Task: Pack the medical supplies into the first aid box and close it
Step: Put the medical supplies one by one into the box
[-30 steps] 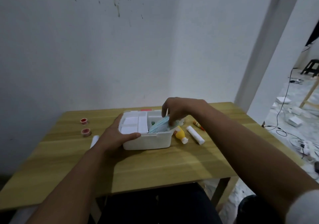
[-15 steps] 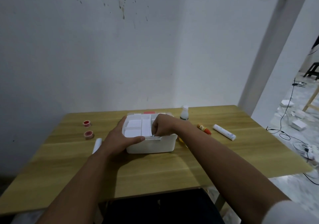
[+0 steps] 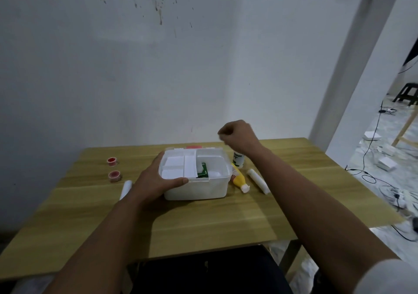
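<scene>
First aid box (image 3: 199, 189) | white, lid off | left hand (image 3: 156, 180) gripping

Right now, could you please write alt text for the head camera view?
A person's left hand steadies an open white box on a wooden table while the right hand hovers, loosely closed, above it. A yellow bottle and white roll lie to its right, two red tape rolls to its left.

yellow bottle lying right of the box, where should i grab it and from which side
Take the yellow bottle around its wide yellow body, not the narrow white cap that points toward you. It lies flat between the first aid box and the white roll, so coming from above, fingers across its width, probably suits best. The right hand, raised nearby, looks best placed.
</scene>
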`<action>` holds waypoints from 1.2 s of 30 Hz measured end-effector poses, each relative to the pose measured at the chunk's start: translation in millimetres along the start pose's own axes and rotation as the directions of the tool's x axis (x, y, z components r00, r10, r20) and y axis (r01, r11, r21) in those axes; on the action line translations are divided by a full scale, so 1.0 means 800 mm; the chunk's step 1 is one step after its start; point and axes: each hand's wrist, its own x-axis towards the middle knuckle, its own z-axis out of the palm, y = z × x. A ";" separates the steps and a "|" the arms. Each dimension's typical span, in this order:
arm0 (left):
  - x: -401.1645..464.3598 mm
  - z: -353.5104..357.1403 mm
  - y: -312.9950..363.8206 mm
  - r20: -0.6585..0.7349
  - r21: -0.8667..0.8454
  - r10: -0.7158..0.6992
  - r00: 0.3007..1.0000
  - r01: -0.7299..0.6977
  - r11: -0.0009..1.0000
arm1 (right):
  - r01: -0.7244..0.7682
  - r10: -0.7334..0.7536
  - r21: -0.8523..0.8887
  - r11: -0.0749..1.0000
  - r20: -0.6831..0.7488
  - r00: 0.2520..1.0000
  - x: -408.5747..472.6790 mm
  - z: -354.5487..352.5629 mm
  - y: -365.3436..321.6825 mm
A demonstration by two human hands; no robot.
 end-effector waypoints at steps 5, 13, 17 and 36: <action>0.000 -0.001 0.000 -0.012 0.002 0.002 1.000 -0.002 1.000 | -0.160 0.138 -0.245 0.956 -0.105 0.985 0.008 -0.008 0.049; 0.002 0.002 -0.001 -0.001 -0.010 0.009 1.000 -0.009 1.000 | -0.146 0.121 -0.177 0.973 -0.141 0.983 -0.005 0.009 0.083; 0.004 -0.001 -0.004 0.014 0.001 -0.014 1.000 0.014 1.000 | -0.107 0.074 -0.150 0.983 -0.213 0.974 0.001 -0.007 0.071; 0.004 0.001 -0.004 0.019 -0.001 0.011 1.000 -0.011 1.000 | 0.058 -0.034 -0.173 0.983 0.142 0.989 -0.001 0.034 -0.010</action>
